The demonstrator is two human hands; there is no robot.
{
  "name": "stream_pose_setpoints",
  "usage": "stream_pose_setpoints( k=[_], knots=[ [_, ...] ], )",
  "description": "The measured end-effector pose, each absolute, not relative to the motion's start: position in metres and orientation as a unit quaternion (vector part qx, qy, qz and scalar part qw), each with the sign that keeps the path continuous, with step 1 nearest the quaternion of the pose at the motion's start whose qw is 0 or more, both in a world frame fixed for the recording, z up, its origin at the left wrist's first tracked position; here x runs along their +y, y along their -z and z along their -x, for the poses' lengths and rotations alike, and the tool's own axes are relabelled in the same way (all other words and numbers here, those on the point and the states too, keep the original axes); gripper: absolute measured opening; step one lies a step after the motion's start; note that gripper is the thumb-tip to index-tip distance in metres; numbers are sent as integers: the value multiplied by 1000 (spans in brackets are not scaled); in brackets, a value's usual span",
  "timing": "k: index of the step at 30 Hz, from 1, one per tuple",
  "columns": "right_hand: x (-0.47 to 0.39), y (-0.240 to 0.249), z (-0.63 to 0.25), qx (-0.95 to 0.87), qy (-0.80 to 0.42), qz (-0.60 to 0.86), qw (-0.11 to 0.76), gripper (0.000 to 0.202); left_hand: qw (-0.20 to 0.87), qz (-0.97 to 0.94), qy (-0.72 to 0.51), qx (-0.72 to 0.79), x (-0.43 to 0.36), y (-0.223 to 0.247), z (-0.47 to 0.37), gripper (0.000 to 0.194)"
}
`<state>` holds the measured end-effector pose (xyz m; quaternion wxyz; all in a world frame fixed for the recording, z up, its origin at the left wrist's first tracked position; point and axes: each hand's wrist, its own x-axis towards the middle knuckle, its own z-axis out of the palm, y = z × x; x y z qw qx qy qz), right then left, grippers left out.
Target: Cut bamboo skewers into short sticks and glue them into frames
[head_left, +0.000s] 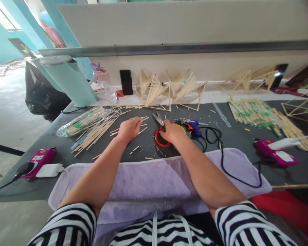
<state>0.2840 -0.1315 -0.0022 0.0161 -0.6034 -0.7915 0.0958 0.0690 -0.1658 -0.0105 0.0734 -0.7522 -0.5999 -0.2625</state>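
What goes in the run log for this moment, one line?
left hand: closed on thin wooden sticks | right hand: on red-handled scissors, blades open | blue glue gun: lying beside | lilac towel: under forearms

Bright, even daylight enters from the upper left of the frame, where the opening is washed out. Shadows are soft and faint. Wide-angle distortion bends the edges and corners; the centre is sharp, the far right slightly blurred.
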Motion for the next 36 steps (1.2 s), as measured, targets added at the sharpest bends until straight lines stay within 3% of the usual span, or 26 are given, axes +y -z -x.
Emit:
stream_pose_setpoints(
  k=[5, 11, 21, 36],
  knots=[
    [-140, -8, -286, -799, -55, 598, 23, 44, 66, 809, 151, -565, -173, 4, -78, 32],
    [-153, -10, -274, -883, -44, 433, 174, 39, 63, 844, 84, -526, -185, -4, -99, 25],
    [-150, 3, -264, -907, -82, 410, 46, 30, 48, 818, 94, -566, -184, 8, -106, 25],
    [-168, 0, -253, -875, 32, 480, 47, 28, -17, 761, 82, -644, -187, 5, -117, 22]
  ],
)
